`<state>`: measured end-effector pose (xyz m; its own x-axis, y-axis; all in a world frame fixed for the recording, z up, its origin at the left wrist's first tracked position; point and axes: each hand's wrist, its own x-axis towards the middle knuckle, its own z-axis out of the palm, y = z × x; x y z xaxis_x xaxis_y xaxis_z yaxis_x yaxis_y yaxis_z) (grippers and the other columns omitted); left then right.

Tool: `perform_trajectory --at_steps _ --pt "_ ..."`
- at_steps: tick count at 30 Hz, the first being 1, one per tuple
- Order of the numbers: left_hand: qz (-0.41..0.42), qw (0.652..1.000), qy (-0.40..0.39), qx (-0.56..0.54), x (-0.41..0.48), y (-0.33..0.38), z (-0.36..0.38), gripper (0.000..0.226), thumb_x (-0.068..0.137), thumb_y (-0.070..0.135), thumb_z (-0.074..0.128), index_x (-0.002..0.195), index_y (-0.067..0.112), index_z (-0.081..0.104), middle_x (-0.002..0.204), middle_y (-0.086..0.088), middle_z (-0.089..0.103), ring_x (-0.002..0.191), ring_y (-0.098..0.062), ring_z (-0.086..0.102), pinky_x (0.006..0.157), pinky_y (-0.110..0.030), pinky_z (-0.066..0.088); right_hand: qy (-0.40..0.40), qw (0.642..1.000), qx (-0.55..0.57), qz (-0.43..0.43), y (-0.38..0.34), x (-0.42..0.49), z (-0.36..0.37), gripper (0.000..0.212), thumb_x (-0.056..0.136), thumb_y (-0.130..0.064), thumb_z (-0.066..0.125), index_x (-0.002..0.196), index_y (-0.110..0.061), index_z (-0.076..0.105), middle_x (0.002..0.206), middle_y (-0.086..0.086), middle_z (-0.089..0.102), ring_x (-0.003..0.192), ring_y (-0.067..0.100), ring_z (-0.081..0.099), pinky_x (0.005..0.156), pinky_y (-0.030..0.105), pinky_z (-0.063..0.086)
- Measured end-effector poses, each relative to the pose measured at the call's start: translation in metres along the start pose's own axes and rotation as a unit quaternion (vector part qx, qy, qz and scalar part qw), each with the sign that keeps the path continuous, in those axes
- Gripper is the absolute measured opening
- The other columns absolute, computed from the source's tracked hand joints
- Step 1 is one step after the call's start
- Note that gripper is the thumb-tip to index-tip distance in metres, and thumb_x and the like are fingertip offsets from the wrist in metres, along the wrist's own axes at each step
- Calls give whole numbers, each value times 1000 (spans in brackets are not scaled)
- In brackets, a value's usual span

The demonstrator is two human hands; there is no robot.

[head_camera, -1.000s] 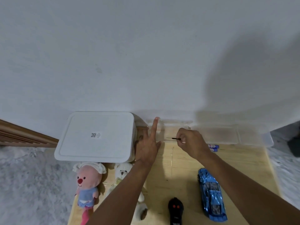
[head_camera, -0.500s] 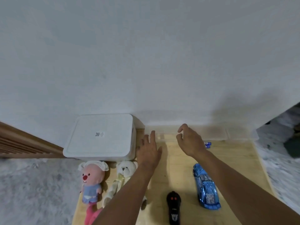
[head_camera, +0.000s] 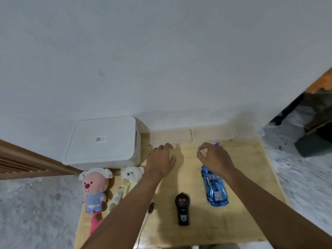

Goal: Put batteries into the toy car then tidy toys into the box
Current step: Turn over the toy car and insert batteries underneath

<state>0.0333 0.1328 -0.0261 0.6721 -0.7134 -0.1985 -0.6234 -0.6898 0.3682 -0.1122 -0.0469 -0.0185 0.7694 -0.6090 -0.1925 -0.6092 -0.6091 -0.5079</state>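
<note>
Hands are held low over the counter (head_camera: 251,168): the left hand (head_camera: 160,159) spread flat, empty; the right hand (head_camera: 213,157) curled thumb to forefinger, any contents indiscernible. The blue toy car (head_camera: 214,187) lies beside the right wrist. The left forefinger, raised earlier, is lowered.

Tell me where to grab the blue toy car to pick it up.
Probably best to pinch the blue toy car across its narrow middle, coming from above with the right hand. It lies flat and lengthwise on the wooden board, with both long sides free and the remote apart on its left.
</note>
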Motion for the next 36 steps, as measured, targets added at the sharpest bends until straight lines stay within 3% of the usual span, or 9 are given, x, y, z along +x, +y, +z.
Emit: perform_trajectory --at_steps 4,6,11,14,19,21,28,32,36 --pt "69 989 -108 -78 -15 39 24 45 97 40 61 139 27 51 127 0 60 119 -22 58 92 -35 49 -49 998 -46 6 53 -35 -10 39 93 -38 64 131 -38 58 114 -7 67 108 16 64 83 29 46" --pt "85 980 -147 -108 -23 58 41 50 95 42 65 141 26 50 132 -1 56 122 -21 56 98 -38 48 -67 997 -38 11 75 -51 -10 46 92 -38 67 136 -40 55 126 -7 63 115 16 62 89 31 48" --pt "65 969 -176 -160 -45 86 77 64 95 35 69 151 28 40 153 -1 37 129 -24 55 106 -36 46 -123 990 64 38 104 -74 -2 46 91 -33 69 132 -46 55 112 -13 66 108 10 64 80 22 47" --pt "51 973 -167 -152 -57 93 92 65 95 32 67 153 29 38 152 -4 42 133 -25 50 106 -35 45 -141 977 150 57 107 -76 4 40 94 -30 64 128 -49 55 111 -8 68 105 8 65 72 19 48" --pt "20 973 -148 -178 -71 102 109 58 95 34 64 146 33 38 132 -7 58 122 -26 55 93 -33 45 -160 955 237 74 114 -74 10 33 95 -21 66 117 -44 60 109 -4 69 100 18 70 83 43 61" --pt "12 973 -128 -191 -77 104 115 55 95 39 63 145 36 40 134 -7 56 120 -25 56 93 -31 44 -164 942 281 80 117 -75 11 34 93 -13 70 114 -39 62 111 5 71 102 19 70 88 44 60" --pt "-21 949 -27 -313 -96 114 99 51 85 58 63 131 46 44 124 3 56 92 -22 72 81 -48 62 -152 925 346 52 109 -80 -6 52 88 -7 75 122 -41 58 108 9 68 101 20 68 70 18 55" --pt "-24 920 -9 -392 -97 121 73 43 92 41 73 125 42 47 119 12 63 72 -15 78 58 -26 61 -132 940 314 -25 96 -76 -31 49 87 -18 78 127 -42 62 109 -5 68 109 3 63 80 14 47" --pt "-22 906 17 -422 -91 134 47 39 95 30 69 125 38 47 115 6 70 65 -20 77 57 -21 57 -131 941 301 -79 79 -76 -57 48 95 -23 69 130 -53 57 117 -12 67 116 -8 57 90 17 48"
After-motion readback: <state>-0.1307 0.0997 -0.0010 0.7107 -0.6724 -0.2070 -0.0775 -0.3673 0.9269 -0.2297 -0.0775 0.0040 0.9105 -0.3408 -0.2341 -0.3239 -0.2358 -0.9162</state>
